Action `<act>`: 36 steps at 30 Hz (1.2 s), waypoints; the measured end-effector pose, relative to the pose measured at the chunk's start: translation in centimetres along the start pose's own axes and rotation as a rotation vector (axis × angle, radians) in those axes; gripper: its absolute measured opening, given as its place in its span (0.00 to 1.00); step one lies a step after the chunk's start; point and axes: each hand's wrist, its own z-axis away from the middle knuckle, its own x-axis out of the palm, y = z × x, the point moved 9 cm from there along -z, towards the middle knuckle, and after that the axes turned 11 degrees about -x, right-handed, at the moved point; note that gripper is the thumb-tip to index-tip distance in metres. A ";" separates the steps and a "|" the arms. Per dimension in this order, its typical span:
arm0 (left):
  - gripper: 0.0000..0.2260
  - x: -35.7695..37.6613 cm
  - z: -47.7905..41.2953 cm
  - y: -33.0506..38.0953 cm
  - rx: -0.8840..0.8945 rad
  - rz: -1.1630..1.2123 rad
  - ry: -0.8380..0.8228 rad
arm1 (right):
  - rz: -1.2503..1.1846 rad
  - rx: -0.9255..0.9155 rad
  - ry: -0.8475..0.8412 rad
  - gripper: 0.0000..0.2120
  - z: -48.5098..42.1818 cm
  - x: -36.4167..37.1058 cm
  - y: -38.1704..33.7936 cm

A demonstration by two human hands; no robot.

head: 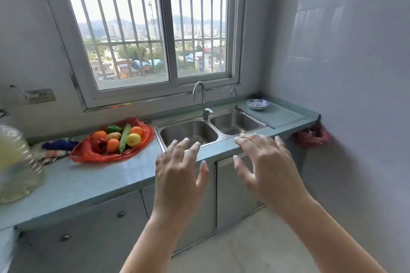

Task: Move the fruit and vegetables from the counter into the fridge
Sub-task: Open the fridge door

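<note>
- Nearest, left hand (179, 168) and right hand (264, 162) hover over the bench (88, 182) edge, fingers (184, 143) spread, holding nothing.
- Further left, the produce (115, 139) sits piled on a red bag (88, 154).
- Risk: grabbing loose plastic could spill round fruit toward the sink (188, 133).

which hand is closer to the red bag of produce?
Left. The left hand hovers open just right of the red bag; the right hand is farther right, before the sink.
</note>
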 end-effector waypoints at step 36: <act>0.19 16.5 23.1 53.4 0.700 0.530 -0.412 | 0.631 0.659 0.112 0.21 38.1 -31.2 30.9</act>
